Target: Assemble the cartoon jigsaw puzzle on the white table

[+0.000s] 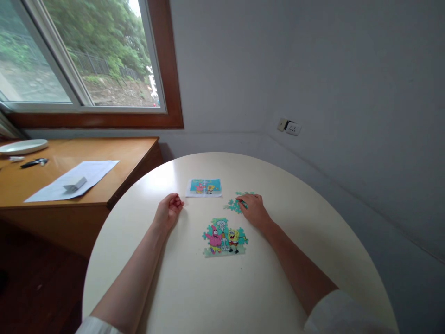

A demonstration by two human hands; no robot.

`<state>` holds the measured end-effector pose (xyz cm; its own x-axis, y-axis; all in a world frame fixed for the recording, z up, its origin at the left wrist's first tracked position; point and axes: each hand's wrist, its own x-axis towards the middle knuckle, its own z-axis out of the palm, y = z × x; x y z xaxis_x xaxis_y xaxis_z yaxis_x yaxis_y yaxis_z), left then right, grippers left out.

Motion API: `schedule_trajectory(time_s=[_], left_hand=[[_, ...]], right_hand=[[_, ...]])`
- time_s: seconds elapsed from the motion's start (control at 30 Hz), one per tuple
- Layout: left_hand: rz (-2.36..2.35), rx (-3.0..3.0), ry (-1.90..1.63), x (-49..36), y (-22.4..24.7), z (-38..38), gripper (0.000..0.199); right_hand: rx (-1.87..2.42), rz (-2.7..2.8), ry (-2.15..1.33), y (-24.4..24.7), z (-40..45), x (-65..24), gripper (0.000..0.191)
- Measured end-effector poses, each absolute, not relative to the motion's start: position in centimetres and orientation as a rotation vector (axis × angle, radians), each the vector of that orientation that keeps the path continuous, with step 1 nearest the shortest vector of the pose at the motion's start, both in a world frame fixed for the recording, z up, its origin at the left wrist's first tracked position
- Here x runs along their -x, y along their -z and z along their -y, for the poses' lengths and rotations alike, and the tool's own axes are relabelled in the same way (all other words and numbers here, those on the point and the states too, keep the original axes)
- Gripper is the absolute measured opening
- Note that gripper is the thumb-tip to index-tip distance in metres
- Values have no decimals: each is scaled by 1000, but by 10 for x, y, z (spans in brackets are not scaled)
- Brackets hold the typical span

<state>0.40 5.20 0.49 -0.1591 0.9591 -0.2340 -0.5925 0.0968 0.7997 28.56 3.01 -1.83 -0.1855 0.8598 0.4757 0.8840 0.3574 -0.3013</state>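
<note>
A partly joined jigsaw puzzle [223, 241] lies flat on the round table, showing a pink starfish, a grey-green figure and a yellow sponge character; its outer edge is uneven. Beyond it is a cluster of loose teal puzzle pieces [233, 206]. My right hand [254, 208] is over this cluster, thumb and fingertips bent together at a puzzle piece, partly hiding the pieces. My left hand [169, 208] rests on the table left of a printed reference picture [204, 187], palm turned inward, fingers loosely curled and slightly apart. Nothing shows in it.
The round white table [194, 297] fills the lower middle. At left, a wooden desk [135, 153] bears a paper sheet [100, 168], a small folded grey card [74, 184], a black-handled object [31, 163] and a white plate [24, 146]. A wall socket [293, 128] is behind.
</note>
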Motion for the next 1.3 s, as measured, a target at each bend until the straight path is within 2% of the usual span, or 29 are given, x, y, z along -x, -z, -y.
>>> schedule_trajectory(time_s=[0.47,1.3], left_hand=[[-938,-454,-1470,-5,-7,-50,8],[-897,-365,-1483,-8,-16,-45,18]], right_hand=[[1629,2061,-22,21,-31,-287,30],[1630,1932,-151,17,-31,-286,18]])
